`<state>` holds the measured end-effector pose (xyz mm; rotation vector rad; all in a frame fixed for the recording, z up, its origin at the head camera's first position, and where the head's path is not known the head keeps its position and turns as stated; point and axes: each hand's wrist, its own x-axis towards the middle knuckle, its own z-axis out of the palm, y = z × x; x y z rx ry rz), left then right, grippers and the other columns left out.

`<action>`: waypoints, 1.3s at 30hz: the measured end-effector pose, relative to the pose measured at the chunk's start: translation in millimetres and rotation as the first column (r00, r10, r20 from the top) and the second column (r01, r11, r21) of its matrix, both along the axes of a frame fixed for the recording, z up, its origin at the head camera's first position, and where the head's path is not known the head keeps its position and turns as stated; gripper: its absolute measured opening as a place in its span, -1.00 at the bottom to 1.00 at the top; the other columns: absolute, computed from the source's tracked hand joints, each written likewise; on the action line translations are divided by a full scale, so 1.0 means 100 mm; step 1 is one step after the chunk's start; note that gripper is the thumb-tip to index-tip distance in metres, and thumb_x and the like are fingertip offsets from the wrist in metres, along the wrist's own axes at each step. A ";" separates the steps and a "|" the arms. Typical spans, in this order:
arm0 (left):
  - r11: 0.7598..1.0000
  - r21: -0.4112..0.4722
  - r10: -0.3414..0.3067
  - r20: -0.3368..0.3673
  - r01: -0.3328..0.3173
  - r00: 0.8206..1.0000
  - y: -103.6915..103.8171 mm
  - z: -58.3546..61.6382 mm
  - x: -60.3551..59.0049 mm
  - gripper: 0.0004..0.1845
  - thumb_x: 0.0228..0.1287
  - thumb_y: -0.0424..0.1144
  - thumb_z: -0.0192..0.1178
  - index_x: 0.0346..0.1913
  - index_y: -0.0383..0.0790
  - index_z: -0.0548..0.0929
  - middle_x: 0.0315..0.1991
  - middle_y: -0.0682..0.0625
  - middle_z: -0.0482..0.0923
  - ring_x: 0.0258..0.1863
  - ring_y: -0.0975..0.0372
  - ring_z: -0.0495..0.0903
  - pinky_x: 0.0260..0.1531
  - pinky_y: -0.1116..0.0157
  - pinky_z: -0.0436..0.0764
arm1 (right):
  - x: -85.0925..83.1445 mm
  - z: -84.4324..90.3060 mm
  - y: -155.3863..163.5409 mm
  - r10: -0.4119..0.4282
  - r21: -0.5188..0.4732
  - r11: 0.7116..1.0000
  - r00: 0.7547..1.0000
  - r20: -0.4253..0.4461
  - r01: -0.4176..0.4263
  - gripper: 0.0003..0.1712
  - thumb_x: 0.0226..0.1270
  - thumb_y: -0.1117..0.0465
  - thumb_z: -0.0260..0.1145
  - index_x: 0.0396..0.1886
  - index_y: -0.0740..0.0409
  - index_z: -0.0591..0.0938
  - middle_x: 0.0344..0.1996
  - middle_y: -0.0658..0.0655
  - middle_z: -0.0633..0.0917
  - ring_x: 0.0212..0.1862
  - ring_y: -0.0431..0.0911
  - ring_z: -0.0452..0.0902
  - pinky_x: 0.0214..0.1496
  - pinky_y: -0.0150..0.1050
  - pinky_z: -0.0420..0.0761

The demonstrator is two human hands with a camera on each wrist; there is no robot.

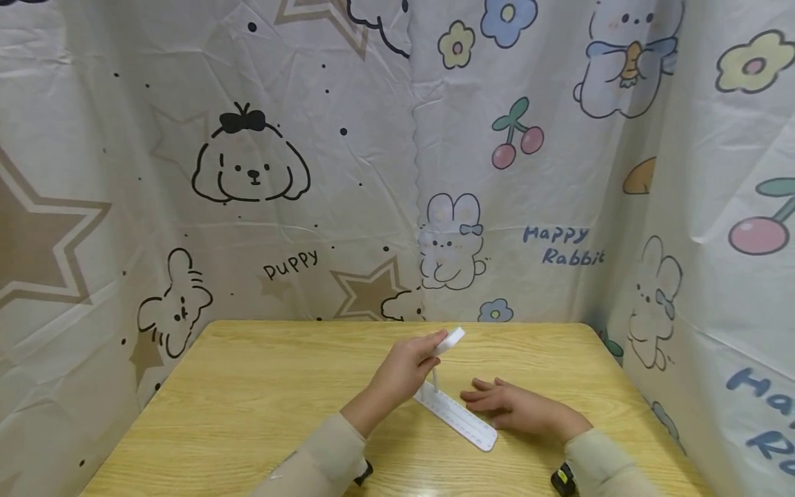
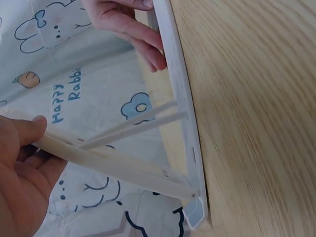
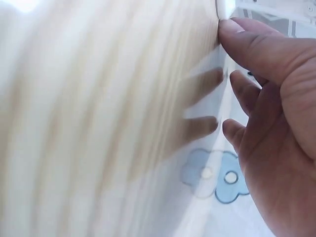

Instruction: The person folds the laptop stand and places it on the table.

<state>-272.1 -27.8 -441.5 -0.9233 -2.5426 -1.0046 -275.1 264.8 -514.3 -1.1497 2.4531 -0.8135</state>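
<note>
My left hand (image 1: 402,373) grips the raised bar (image 2: 116,170) of a white folding stand. Its long flat base (image 1: 462,420) lies slantwise on the table, with rows of small marks on top. In the left wrist view, the two bars meet at a hinge (image 2: 193,196), and thin struts (image 2: 133,123) span the gap between them. My right hand (image 1: 524,408) is beside the base on its right, fingers extended and low over the table. The right wrist view shows its thumb (image 3: 233,27) at the edge of the white base; the other fingertips hold nothing.
The wood-grain table (image 1: 267,386) carries the stand. A printed curtain (image 1: 348,172) with puppies, rabbits and flowers hangs behind it and along both sides. Black straps (image 1: 564,479) show at the sleeve cuffs.
</note>
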 end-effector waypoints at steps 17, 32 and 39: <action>0.985 0.147 -0.123 0.203 0.094 0.971 -0.24 0.01 -0.05 -0.44 0.36 -0.49 0.28 0.37 -0.02 0.59 0.35 0.06 0.54 0.27 0.14 0.58 0.12 0.39 0.63 | 0.19 -0.01 -0.42 0.054 0.029 0.998 0.995 -0.089 -0.052 -0.29 0.30 0.19 0.40 0.46 0.08 0.48 0.51 0.09 0.40 0.57 0.27 0.08 0.47 0.52 -0.13; 0.979 0.174 -0.139 0.191 0.106 0.972 -0.46 -0.03 -0.07 -0.50 0.37 -0.52 0.26 0.30 -0.06 0.66 0.28 0.05 0.61 0.26 0.16 0.59 0.17 0.31 0.62 | 0.37 0.01 -0.83 0.005 0.050 0.999 0.985 -0.172 0.004 -0.26 0.25 0.15 0.46 0.44 0.10 0.51 0.48 0.11 0.43 0.56 0.24 0.16 0.49 0.50 -0.05; 0.974 0.201 -0.143 0.205 0.102 0.968 -0.59 -0.05 -0.07 -0.57 0.39 -0.48 0.26 0.24 -0.06 0.70 0.20 0.02 0.67 0.22 0.15 0.63 0.14 0.24 0.66 | 0.44 0.01 -1.03 -0.046 0.093 0.993 0.969 -0.242 0.070 -0.29 0.23 0.13 0.50 0.40 0.11 0.56 0.46 0.08 0.47 0.55 0.20 0.21 0.50 0.45 0.06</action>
